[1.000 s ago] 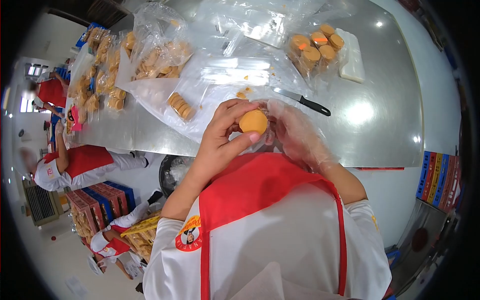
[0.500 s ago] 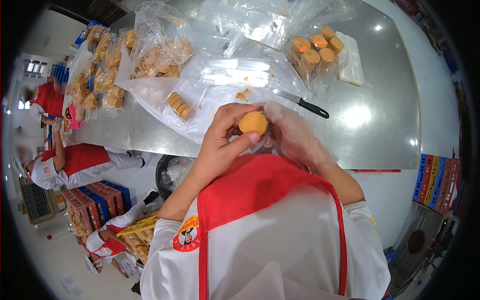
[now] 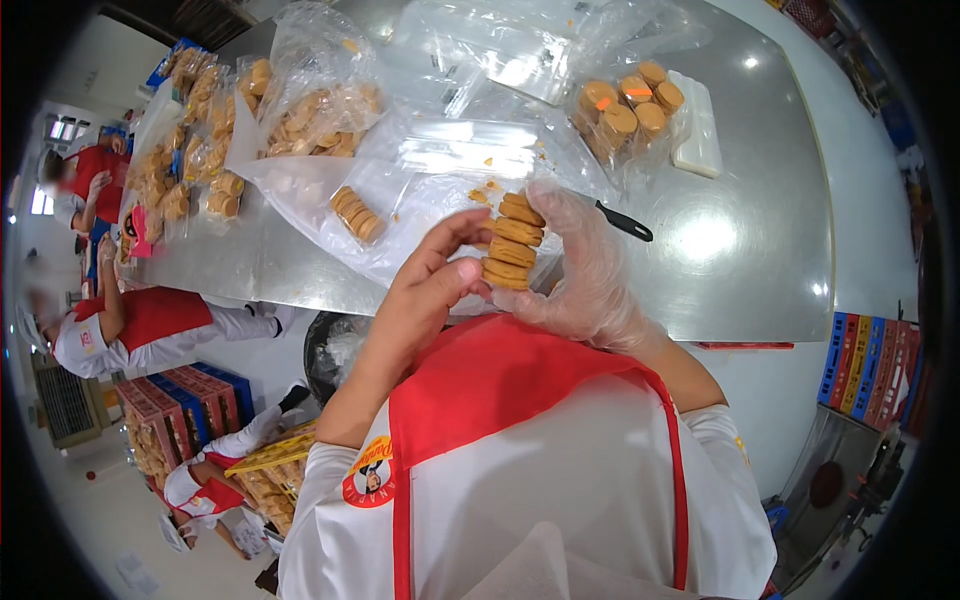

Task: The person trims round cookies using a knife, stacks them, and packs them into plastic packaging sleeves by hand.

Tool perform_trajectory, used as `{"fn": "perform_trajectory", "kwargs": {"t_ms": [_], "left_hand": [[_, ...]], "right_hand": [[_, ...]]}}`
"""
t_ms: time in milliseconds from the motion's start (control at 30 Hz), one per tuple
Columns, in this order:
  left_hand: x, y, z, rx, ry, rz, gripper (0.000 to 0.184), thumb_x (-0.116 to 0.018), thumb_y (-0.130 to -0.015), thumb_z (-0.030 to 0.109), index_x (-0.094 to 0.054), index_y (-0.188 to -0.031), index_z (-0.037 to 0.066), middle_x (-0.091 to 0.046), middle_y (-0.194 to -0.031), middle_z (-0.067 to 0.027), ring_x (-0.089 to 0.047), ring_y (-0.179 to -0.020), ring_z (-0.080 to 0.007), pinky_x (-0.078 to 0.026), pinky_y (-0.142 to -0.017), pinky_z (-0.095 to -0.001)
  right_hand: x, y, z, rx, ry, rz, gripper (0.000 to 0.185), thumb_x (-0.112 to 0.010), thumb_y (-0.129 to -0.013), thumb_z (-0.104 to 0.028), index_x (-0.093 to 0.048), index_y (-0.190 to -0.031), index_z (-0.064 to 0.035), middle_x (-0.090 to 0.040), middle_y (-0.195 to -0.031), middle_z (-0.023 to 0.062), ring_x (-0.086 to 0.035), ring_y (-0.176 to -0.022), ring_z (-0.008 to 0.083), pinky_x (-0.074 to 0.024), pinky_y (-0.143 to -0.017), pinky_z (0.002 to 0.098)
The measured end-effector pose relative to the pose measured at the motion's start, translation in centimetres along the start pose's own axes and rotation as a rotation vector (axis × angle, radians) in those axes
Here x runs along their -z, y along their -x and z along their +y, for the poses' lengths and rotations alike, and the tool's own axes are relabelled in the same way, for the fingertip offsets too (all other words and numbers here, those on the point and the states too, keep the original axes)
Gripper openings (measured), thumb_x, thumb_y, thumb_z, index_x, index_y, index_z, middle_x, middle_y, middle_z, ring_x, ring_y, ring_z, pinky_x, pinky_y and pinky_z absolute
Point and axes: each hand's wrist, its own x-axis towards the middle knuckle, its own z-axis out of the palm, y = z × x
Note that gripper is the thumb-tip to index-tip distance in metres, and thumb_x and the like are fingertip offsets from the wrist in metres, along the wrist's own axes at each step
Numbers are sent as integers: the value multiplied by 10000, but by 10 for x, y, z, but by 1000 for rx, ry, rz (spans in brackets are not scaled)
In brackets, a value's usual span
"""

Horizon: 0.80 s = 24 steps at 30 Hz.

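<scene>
- Gripping one stack of biscuits [image 3: 514,243] end to end, the gloved right hand [image 3: 585,275] has its fingers bent around it, over the near side of the table [image 3: 735,290].
- One bare left hand [image 3: 430,280] is at the stack's left side, thumb and fingers narrowly parted; whether they press on it I cannot tell.
- One knife [image 3: 625,221], one small pack [image 3: 357,215] of biscuits and one clear bag [image 3: 620,118] with two orange labels lie on the table.
- Three co-workers [image 3: 165,325] in red and white appear at the left.
- The knife's blade is largely hidden by the gloved hand; the black handle shows.
- Hard to count: the biscuits in the held stack, and those overlapping in a large bag [image 3: 320,120] of creased film.
- The tabletop is shiny metal with bright glare, partly covered by a white plastic sheet [image 3: 285,200] and orange-brown crumbs [image 3: 483,191].
- Around it are a pale floor, coloured crates [image 3: 868,370] at the right and a dark bin [image 3: 322,345], partly hidden, at the left.
</scene>
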Motion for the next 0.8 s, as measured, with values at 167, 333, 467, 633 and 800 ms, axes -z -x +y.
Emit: {"fn": "perform_trajectory", "kwargs": {"t_ms": [167, 333, 467, 633, 800], "left_hand": [[4, 4, 6, 238, 80, -70, 601, -716, -905, 204, -474, -1415, -2, -632, -1153, -80, -597, -856, -105, -509, -740, -259], [9, 5, 4, 213, 47, -25, 554, -754, -879, 160, -529, -1359, -3, -676, -1054, -47, -617, -819, -92, -500, -712, -237], [11, 7, 2, 135, -16, 6, 521, -764, -868, 113, -556, -1332, -3, -669, -1092, -46, -630, -907, -94, -508, -759, -241], [7, 9, -1, 37, -85, 52, 558, -778, -846, 59, -540, -1348, 7, -653, -1140, -51, -630, -1010, -111, -517, -858, -252], [0, 9, -4, -43, -105, 47, 592, -778, -846, 36, -512, -1374, 21, -627, -1180, -63, -613, -1053, -124, -507, -900, -264]], "right_hand": [[-6, 4, 4, 169, 62, -64, 961, -880, -634, -230, -383, -1439, -63, -605, -1240, 148, -624, -1050, 374, -490, -848, 464], [-7, 0, -2, 160, 78, -113, 941, -863, -669, -217, -371, -1463, -100, -582, -1298, 137, -621, -1079, 361, -488, -859, 469], [-4, 3, -9, -36, -115, -188, 758, -821, -765, -183, -456, -1426, -107, -574, -1369, 137, -609, -1143, 364, -487, -962, 449], [-15, 8, 1, -78, -393, -116, 463, -728, -854, -60, -592, -1294, -102, -612, -1339, 129, -605, -1178, 352, -489, -1001, 399], [-10, 3, -4, -8, -277, -119, 392, -701, -864, -20, -634, -1233, -133, -627, -1310, 122, -624, -1151, 330, -508, -971, 394]]}}
